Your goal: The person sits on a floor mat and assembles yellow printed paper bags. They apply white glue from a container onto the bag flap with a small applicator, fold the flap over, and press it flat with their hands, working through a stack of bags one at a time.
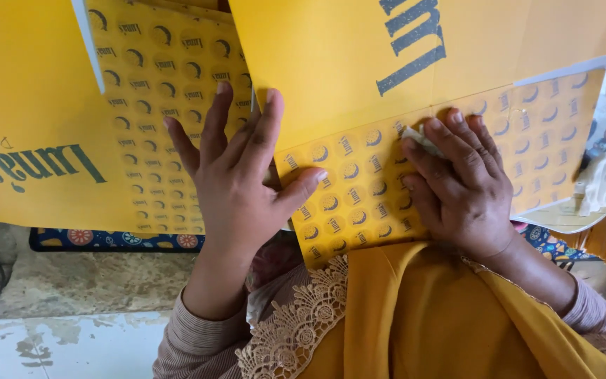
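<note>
A flattened yellow carton sheet (359, 189) lies tilted across the person's lap, its long axis running from lower left up to the right, the patterned flap nearest the body and the plain printed panel pointing away. The left hand (236, 179) presses flat on it with fingers spread, gripping nothing. The right hand (457, 186) bears down with curled fingers on a small white cloth (422, 139). A second yellow sheet (71, 126) lies just beside on the left, its edges overlapping; patterned mat (106, 240) and bare floor (71, 288) show below.
</note>
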